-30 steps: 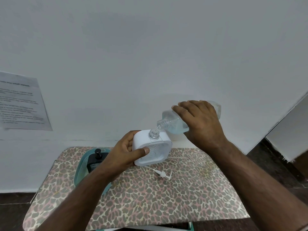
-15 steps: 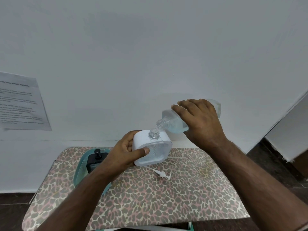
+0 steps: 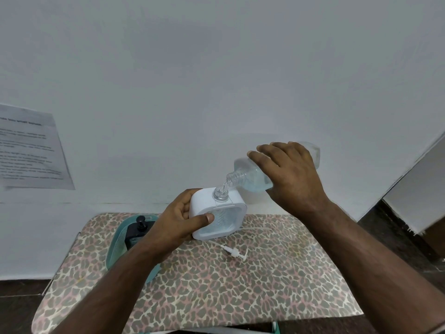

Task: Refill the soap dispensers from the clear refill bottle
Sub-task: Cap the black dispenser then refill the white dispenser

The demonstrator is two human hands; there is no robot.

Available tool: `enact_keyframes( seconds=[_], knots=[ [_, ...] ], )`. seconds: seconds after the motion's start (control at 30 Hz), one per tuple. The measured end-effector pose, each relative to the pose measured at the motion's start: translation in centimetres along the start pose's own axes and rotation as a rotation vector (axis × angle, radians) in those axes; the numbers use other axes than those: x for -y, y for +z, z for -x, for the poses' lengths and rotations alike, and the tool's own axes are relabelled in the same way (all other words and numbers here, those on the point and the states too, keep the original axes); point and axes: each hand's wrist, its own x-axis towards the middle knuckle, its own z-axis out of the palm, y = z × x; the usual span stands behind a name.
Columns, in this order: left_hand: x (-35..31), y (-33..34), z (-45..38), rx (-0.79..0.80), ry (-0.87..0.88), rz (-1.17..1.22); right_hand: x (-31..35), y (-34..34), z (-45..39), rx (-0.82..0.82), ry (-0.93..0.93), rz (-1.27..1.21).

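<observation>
My left hand (image 3: 178, 221) grips a white square soap dispenser (image 3: 218, 216) with a clear front, held upright above the table, its neck uncapped. Above and to its right, my right hand (image 3: 289, 174) holds the clear refill bottle (image 3: 250, 174) tilted mouth-down to the left. A thin stream of pale liquid runs from the bottle's mouth into the dispenser's neck. The dispenser's white pump head (image 3: 234, 251) with its long tube lies loose on the table just below.
A leopard-print table (image 3: 240, 292) stands against a white wall. A teal basin (image 3: 115, 247) at its left holds a black dispenser with a pump (image 3: 140, 226), partly hidden by my left forearm. A printed sheet (image 3: 29, 148) hangs on the wall at left.
The refill bottle has tipped a little further toward the dispenser's neck while liquid keeps flowing. Both hands keep their grips.
</observation>
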Motion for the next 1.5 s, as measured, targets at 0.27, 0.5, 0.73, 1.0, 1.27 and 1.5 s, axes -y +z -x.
enact_keyframes(
  seconds=[0.27,0.5,0.73,1.0,1.27,1.5],
  knots=[
    [0.11,-0.10,-0.14,-0.013,-0.003,0.005,-0.08,0.07,-0.17,-0.004,-0.003,0.007],
    [0.06,-0.17,-0.13,-0.005,0.000,0.029,-0.10,-0.01,-0.44,-0.002,-0.013,0.021],
    [-0.04,-0.34,-0.24,0.005,0.003,0.041,-0.19,0.10,-0.53,0.012,-0.008,0.029],
    [-0.06,-0.13,-0.47,-0.004,-0.004,0.052,-0.35,0.27,-0.55,-0.010,-0.013,0.041],
    [0.14,-0.29,-0.52,0.002,-0.001,0.056,-0.46,0.41,-0.52,-0.008,-0.013,0.048],
    [-0.04,-0.21,-0.48,0.011,0.008,0.060,-0.38,0.37,-0.52,-0.002,-0.016,0.038]
  ],
)
